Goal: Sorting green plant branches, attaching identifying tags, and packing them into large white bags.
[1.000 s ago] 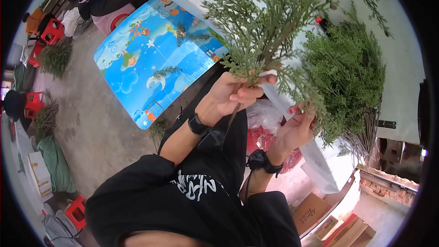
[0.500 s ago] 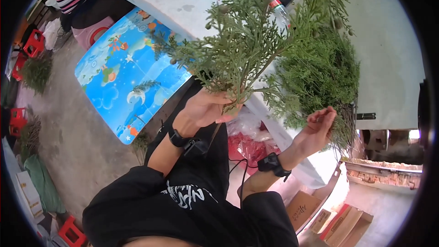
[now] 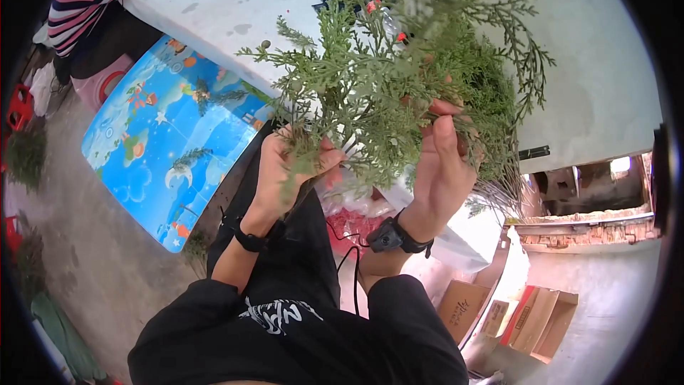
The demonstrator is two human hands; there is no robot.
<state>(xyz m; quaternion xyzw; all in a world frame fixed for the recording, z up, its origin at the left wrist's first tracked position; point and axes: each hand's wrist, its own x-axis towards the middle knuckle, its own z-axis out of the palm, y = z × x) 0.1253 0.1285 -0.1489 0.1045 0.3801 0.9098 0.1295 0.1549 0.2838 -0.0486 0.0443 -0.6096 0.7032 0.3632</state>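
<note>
Blue patterned table left of the left hand; left hand curled round the lower ends of green sprigs, fanned between and beyond both hands. Likely light, springy, brittle-tipped: grasp low on the stems. Right hand apart, fingers amid foliage, grip hidden; denser bundle just beyond.
</note>
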